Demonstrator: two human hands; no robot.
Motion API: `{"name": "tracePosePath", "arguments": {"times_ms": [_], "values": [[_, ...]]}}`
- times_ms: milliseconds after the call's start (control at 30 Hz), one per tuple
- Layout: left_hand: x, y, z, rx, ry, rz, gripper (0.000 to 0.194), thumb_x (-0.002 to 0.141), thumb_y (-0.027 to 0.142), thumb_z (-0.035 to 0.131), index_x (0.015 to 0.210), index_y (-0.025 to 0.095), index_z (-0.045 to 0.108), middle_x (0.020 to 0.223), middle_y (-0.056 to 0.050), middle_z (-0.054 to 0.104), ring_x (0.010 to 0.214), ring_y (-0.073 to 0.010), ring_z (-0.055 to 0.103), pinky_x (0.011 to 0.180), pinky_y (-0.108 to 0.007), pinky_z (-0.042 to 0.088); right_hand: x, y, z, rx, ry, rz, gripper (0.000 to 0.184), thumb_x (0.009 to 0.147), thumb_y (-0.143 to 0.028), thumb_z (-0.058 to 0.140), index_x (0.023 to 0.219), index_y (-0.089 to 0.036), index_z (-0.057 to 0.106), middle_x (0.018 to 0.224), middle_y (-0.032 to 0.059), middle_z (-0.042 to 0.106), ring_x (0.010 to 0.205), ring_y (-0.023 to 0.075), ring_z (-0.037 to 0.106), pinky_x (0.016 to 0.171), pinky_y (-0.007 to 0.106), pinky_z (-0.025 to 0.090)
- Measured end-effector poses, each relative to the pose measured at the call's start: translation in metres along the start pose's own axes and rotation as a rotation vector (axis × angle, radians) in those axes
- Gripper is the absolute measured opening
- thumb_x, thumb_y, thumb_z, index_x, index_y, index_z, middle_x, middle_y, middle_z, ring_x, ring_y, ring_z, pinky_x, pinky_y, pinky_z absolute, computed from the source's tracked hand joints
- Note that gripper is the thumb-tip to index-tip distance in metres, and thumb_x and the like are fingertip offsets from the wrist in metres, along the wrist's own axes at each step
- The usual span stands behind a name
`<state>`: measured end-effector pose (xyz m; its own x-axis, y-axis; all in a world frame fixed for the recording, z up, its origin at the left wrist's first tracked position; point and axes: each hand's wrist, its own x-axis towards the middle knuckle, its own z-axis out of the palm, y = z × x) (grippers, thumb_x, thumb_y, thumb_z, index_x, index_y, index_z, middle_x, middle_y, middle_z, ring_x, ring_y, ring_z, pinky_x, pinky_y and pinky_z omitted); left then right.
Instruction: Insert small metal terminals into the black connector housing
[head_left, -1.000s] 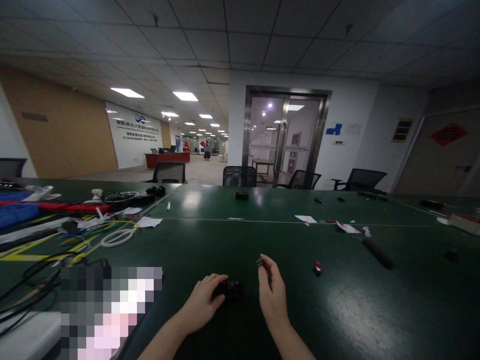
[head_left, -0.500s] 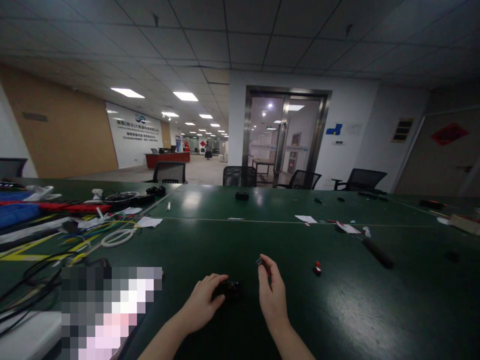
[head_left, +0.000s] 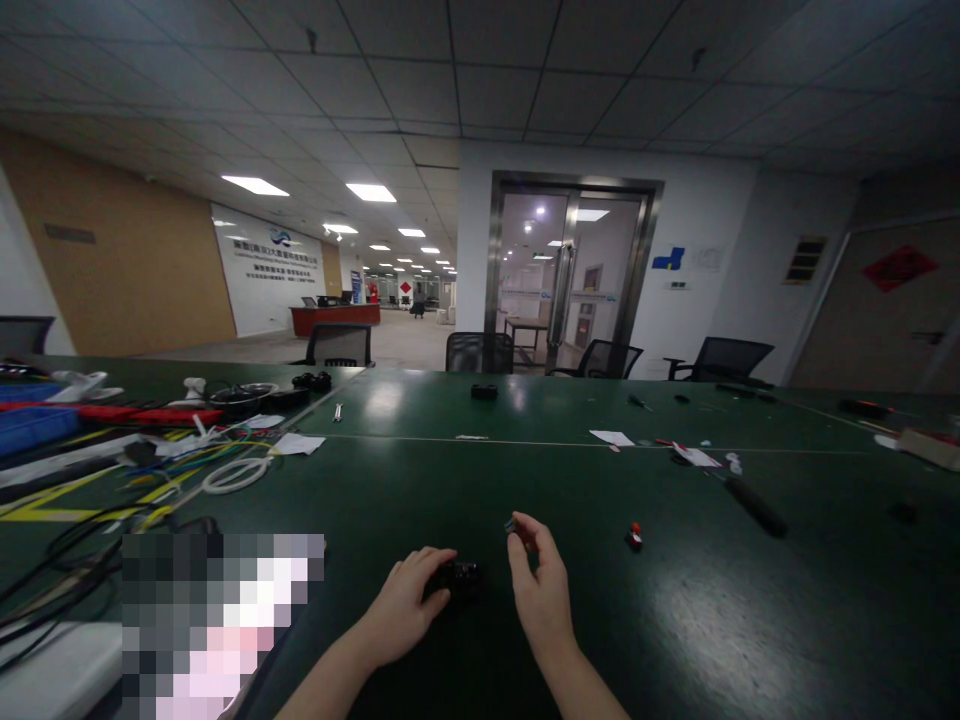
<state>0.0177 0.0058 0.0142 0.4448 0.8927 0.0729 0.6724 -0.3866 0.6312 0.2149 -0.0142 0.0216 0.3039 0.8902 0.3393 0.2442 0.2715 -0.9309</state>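
Note:
My left hand (head_left: 407, 603) rests on the dark green table (head_left: 390, 500), its fingers and thumb closed round the left end of a small black block-like object (head_left: 463, 575). The right end of that object shows a few glossy details, too small to make out. To its right, my right hand (head_left: 541, 572) is raised above the table. Between its thumb and forefinger it pinches a small object with a metallic and bluish look (head_left: 511, 526); its kind cannot be told. A small red and white item (head_left: 635, 537) lies on the table to the right of my right hand.
Cables (head_left: 82, 560), a white cable coil (head_left: 236, 476) and blue trays (head_left: 37, 428) crowd the left side. A black-handled tool (head_left: 755, 505) and paper scraps (head_left: 611, 438) lie to the right. A black box (head_left: 484, 392) stands farther back. Chairs (head_left: 480, 352) line the far edge; a person (head_left: 418, 300) is far off.
My right hand has shifted slightly left, and the small object in its fingers has turned a little. My left hand and the black object stay put. The distant person has moved slightly.

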Motion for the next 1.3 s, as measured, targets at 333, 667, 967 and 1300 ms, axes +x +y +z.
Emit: {"name": "tracePosePath", "arguments": {"times_ms": [333,667,967,1300], "values": [[0.000,-0.003,0.002,-0.003,0.007,0.012,0.045,0.079,0.022,0.048,0.124,0.025,0.047,0.120,-0.004,0.055,0.110,-0.0214,0.049,0.094,-0.034,0.035,-0.006,-0.012,0.002,-0.087,-0.147,-0.066,0.025,0.078,-0.034,0.054,0.099,-0.024,0.062,0.097,0.0038,0.063,0.094,0.0227,0.057,0.084,0.037,0.046],[0.002,0.000,0.002,0.014,0.024,0.013,0.045,0.076,0.018,0.049,0.121,0.022,0.050,0.117,-0.006,0.057,0.108,-0.0221,0.050,0.093,-0.035,0.035,-0.009,-0.019,0.006,-0.316,-0.409,-0.086,0.022,0.077,-0.025,0.053,0.097,-0.025,0.062,0.097,0.0017,0.061,0.096,0.0199,0.055,0.084,0.033,0.043],[0.001,-0.004,0.004,0.001,0.021,0.013,0.045,0.077,0.020,0.048,0.123,0.023,0.048,0.120,-0.005,0.055,0.111,-0.0218,0.048,0.095,-0.035,0.034,-0.008,-0.009,0.010,-0.474,-0.567,-0.016,0.025,0.074,-0.024,0.057,0.098,-0.030,0.064,0.103,-0.0012,0.060,0.101,0.0201,0.053,0.087,0.035,0.039],[0.001,-0.001,0.003,0.004,0.018,0.007,0.045,0.077,0.021,0.050,0.122,0.023,0.049,0.119,-0.006,0.055,0.110,-0.0223,0.049,0.094,-0.035,0.035,-0.009,-0.008,0.011,-0.525,-0.577,0.052,0.027,0.075,-0.024,0.057,0.099,-0.033,0.064,0.107,-0.0017,0.057,0.102,0.0200,0.052,0.086,0.034,0.040]]}}
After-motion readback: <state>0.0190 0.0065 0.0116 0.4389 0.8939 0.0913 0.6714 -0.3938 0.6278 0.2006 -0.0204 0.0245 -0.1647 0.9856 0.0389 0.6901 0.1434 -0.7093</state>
